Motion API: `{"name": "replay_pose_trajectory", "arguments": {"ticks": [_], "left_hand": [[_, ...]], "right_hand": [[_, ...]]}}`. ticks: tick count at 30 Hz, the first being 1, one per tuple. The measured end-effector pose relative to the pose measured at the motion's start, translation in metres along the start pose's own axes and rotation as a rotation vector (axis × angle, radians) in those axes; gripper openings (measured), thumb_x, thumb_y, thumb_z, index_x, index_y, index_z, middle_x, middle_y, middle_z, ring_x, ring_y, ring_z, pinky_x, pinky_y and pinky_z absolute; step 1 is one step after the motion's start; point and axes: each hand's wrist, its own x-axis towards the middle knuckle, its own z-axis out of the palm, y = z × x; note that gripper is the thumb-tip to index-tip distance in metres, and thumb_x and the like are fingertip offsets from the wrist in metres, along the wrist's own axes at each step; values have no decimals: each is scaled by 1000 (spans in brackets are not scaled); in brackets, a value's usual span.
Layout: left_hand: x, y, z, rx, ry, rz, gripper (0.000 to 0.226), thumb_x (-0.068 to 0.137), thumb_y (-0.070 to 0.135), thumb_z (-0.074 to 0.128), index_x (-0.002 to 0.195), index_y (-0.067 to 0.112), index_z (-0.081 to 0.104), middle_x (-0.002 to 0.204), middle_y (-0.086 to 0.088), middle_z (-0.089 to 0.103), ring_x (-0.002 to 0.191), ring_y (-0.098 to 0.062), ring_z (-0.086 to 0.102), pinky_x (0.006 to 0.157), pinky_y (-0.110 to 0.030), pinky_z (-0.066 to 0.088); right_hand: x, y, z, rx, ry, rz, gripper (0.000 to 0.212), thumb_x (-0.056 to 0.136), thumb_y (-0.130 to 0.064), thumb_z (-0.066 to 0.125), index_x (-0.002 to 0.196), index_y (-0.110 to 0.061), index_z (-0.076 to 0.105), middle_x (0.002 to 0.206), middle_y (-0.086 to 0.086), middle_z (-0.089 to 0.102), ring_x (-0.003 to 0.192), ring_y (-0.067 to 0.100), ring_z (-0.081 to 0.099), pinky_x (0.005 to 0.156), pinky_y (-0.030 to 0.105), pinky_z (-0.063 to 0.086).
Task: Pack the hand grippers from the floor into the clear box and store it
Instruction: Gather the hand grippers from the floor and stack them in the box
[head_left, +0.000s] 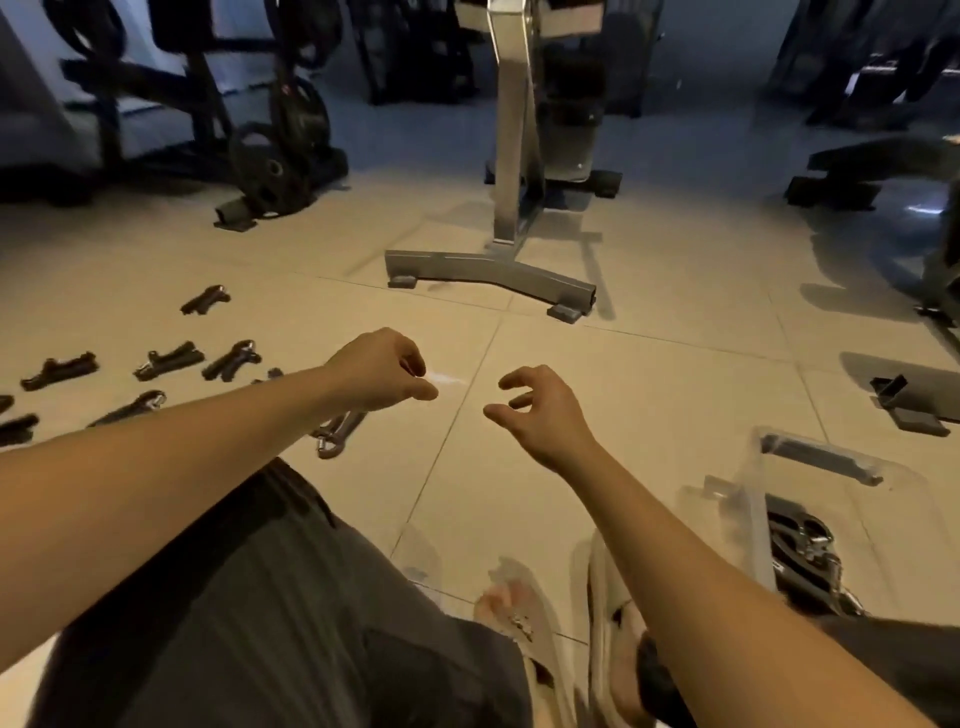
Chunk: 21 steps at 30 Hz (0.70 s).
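Near right, the clear box (810, 525) sits on the floor (649, 395) with some grippers already inside. Mid-scene, the left hand (382, 371) and right hand (540, 410) hover half-curled and empty. The nearest hand gripper (337, 434) lies just below the left hand, long axis slanting near-left to far-right; more hand grippers (171, 358) are scattered farther left.

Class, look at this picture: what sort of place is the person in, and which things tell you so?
Most likely a gym. Weight plates hang on a dark rack, a metal machine frame stands on the tiled floor, and hand grippers lie scattered at the left.
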Motion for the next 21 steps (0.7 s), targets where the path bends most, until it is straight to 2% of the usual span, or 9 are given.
{"name": "replay_pose_trajectory", "arguments": {"ticks": [3,7,10,13,16,21], "left_hand": [[-15,-36,-37,17,31,-29,37,85,33,80,113,12,70,105,-1,70,95,-17,65,81,-30,54],[-23,-85,-82,88,13,-99,38,85,37,80,113,14,69,105,1,70,95,-17,67,87,-35,58],[-27,-127,-115,103,-30,-141,37,85,40,78,113,17,69,105,3,70,95,-13,66,86,-31,56],[-27,-175,-138,121,-3,-201,35,86,40,77,113,17,69,106,3,69,95,-12,63,85,-29,53],[-17,-232,-145,121,25,-284,36,87,38,76,115,17,69,109,1,69,97,-16,64,92,-36,55],[0,-335,-120,117,31,-399,45,86,40,78,123,18,66,111,2,67,98,-14,64,91,-36,57]], "right_hand": [[0,-27,35,9,-70,-35,39,86,-36,77,119,-21,63,126,-4,54,102,14,64,90,42,56],[18,-56,80,-5,-164,-59,40,87,-36,75,122,-20,62,129,-4,54,105,16,64,91,44,56],[43,-74,118,-46,-237,-88,40,88,-35,73,123,-19,62,130,-2,55,104,17,64,91,44,55],[74,-90,161,-69,-303,-109,39,87,-32,74,121,-17,63,126,1,59,102,20,65,88,46,56],[108,-97,207,-122,-375,-146,37,86,-30,75,118,-14,66,119,4,61,98,24,66,87,47,55],[168,-80,286,-291,-469,-185,31,90,-32,70,117,-17,67,116,4,57,94,24,63,82,40,53]]}}
